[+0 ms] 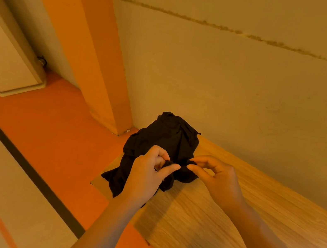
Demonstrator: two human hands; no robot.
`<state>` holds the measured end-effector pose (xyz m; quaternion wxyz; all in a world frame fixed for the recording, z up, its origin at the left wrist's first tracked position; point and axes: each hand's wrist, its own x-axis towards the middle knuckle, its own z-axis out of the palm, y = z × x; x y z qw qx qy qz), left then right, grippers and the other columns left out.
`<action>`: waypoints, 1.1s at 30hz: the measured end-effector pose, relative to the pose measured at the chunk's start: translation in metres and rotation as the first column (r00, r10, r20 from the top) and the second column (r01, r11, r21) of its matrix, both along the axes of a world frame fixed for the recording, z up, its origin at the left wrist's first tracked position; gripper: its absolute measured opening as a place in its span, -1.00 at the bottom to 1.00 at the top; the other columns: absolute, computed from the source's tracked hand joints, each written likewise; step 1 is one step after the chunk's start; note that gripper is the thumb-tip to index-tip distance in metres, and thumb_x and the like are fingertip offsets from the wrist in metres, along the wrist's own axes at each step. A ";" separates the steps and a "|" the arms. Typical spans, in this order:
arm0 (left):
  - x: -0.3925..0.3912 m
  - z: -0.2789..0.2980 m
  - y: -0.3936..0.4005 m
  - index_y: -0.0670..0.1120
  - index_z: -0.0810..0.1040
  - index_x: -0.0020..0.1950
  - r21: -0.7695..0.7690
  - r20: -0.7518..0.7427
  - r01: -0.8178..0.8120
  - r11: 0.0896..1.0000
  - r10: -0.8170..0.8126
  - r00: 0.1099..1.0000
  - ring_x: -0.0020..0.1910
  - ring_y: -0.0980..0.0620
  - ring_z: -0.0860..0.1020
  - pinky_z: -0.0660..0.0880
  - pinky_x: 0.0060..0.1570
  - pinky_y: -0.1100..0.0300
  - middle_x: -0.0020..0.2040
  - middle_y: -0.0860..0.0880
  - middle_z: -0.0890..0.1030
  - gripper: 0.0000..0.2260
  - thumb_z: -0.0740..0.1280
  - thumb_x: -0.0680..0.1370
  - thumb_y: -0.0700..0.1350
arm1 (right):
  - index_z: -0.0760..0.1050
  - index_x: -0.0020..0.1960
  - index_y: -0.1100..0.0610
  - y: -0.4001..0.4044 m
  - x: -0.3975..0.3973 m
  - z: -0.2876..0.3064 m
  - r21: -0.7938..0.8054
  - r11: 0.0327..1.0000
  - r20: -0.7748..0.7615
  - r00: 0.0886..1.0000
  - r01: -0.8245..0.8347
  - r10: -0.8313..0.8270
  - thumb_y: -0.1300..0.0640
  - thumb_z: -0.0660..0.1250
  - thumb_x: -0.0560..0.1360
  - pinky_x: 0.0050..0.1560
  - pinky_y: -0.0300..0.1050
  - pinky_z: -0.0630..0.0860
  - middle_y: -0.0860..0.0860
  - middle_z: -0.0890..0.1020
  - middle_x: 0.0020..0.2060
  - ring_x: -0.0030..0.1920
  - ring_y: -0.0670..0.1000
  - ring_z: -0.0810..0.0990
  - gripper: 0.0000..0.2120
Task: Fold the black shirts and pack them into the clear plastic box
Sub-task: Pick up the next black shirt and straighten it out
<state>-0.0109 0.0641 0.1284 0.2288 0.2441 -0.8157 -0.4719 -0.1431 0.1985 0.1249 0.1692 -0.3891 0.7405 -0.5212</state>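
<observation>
**2 hands pinch a bunched black shirt at the table's end**

The left hand [145,175] curls its thumb and fingers around a small gather of black cloth, the thumb pressed over the fabric and the index finger bent above it. Just beside it, the right hand [217,178] pinches another bit of the same cloth between thumb and index fingertip, its other fingers arched loosely above. The 2 pinch points sit close together, near the lower middle of the garment.

The black shirt [164,137] is crumpled into a lump, unfolded, its upper part rising toward the wall and a loose flap hanging down to the left below the left wrist. It sits at the far left end of the wooden table [206,225], partly over the edge.

Both bare forearms reach in from the bottom of the view. Behind the table stands a pale wall [231,81] with a rough horizontal seam. To the left rises an orange pillar [97,46], and the floor below shows an orange band [46,136] edged by a dark stripe.
</observation>
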 end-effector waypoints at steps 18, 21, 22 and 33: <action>-0.001 -0.005 0.001 -0.03 0.69 0.02 -0.201 -0.024 -0.049 0.978 0.046 0.999 -0.02 0.22 0.54 0.47 -0.05 0.41 -0.07 0.21 0.58 -0.87 0.41 0.51 -0.07 | 0.60 0.11 0.10 0.008 0.003 0.004 0.163 0.985 -0.100 0.993 -0.050 0.067 0.21 0.33 0.55 -0.29 -0.46 0.41 -0.18 0.61 -0.16 -0.34 -0.33 0.55 -0.84; -0.001 -0.003 0.003 -0.05 0.69 -0.06 -0.153 -0.049 -0.060 0.986 0.053 0.997 -0.14 0.16 0.58 0.50 -0.16 0.34 -0.22 0.07 0.63 -0.92 0.44 0.49 -0.09 | 0.57 0.16 0.15 0.008 0.004 0.006 0.198 0.977 -0.141 0.984 -0.077 0.106 0.21 0.26 0.58 -0.37 -0.41 0.38 -0.03 0.65 -0.12 -0.44 -0.28 0.51 -0.81; -0.001 -0.003 0.003 -0.05 0.68 -0.07 -0.141 -0.045 -0.052 0.989 0.046 0.998 -0.15 0.15 0.58 0.51 -0.18 0.32 -0.24 0.05 0.64 -0.94 0.44 0.50 -0.10 | 0.57 0.16 0.16 0.008 0.003 0.007 0.205 0.975 -0.146 0.983 -0.084 0.115 0.21 0.25 0.59 -0.38 -0.41 0.38 0.02 0.66 -0.11 -0.44 -0.28 0.51 -0.80; -0.031 0.012 -0.017 0.18 0.53 -0.07 -0.369 0.176 0.189 0.910 -0.132 0.976 -0.18 0.23 0.50 0.16 0.07 0.14 -0.24 0.18 0.54 -0.86 0.24 0.63 -0.03 | 0.59 0.04 -0.07 0.005 -0.024 0.020 0.258 0.957 -0.089 0.983 -0.130 0.158 0.09 0.36 0.52 -0.04 -0.48 0.44 -0.23 0.62 -0.13 -0.02 -0.32 0.57 -0.88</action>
